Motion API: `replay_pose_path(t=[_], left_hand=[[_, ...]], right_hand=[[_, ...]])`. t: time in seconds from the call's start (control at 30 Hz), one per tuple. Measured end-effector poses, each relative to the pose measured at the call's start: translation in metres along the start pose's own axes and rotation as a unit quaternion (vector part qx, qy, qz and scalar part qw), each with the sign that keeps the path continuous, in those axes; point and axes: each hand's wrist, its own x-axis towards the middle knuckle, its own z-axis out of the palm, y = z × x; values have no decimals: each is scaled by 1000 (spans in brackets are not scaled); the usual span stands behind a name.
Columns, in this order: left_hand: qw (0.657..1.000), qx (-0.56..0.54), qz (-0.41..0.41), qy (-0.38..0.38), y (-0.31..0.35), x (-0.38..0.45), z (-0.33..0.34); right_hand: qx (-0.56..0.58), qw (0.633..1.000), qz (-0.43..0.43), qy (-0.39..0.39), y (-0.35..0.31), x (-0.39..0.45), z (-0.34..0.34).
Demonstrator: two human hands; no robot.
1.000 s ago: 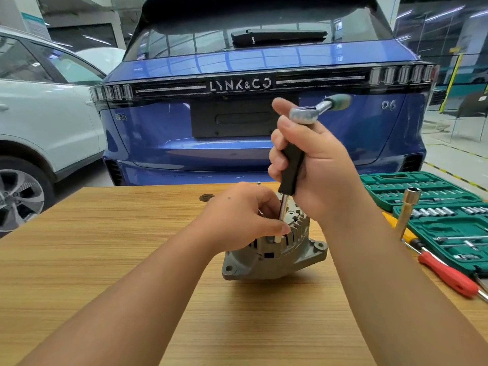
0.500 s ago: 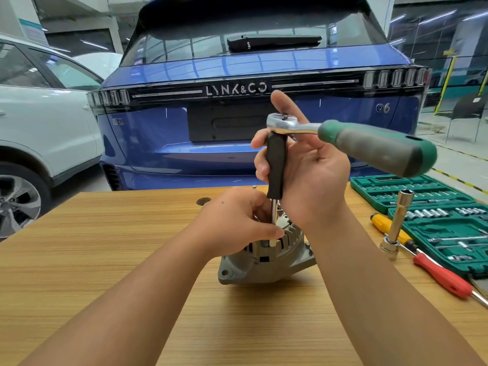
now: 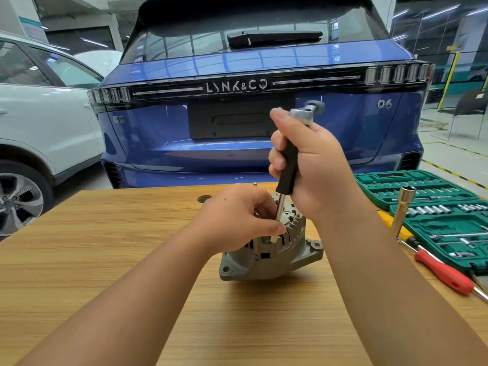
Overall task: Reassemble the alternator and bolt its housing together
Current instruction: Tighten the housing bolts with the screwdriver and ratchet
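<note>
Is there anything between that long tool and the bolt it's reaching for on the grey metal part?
Nothing visible blocks it. The tool, gripped by the right hand, runs straight down to the top of the alternator. The left hand pinches its tip from the side, hiding part of the contact point.

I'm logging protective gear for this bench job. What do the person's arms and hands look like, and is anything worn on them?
Both forearms are bare as far as the frame shows: no sleeves in view. The left hand and the right hand carry no gloves, and no rings, watch or wristband show. A small dark mole marks the back of the left hand. No protective gear is visible.
</note>
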Motion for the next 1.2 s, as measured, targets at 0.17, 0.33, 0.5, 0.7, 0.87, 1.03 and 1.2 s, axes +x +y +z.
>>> replay_pose_path(t=[0.17, 0.33, 0.5, 0.7, 0.87, 1.03, 1.2], left_hand=[[1000, -20, -7, -2, -1, -1, -1], [1000, -19, -7, -6, 2, -2, -2], [1000, -25, -7, -6, 3, -2, -2], [993, -118, 14, -13, -3, -4, -6], [977, -212, 31, 16, -9, -4, -8], [962, -271, 11, 39, -14, -3, -11], [947, -305, -24, 97, -16, 2, -11]], right_hand=[[43, 993, -47, -98, 7, -1, -3], [-38, 990, -114, -79, 12, -2, 4], [-53, 989, -115, -79, 12, -2, 3], [-74, 986, -115, -98, 12, -6, 10], [-75, 984, -117, -115, 9, -9, 14], [-77, 977, -174, -99, -2, -9, 13], [-111, 973, -183, -87, -2, -10, 11]])
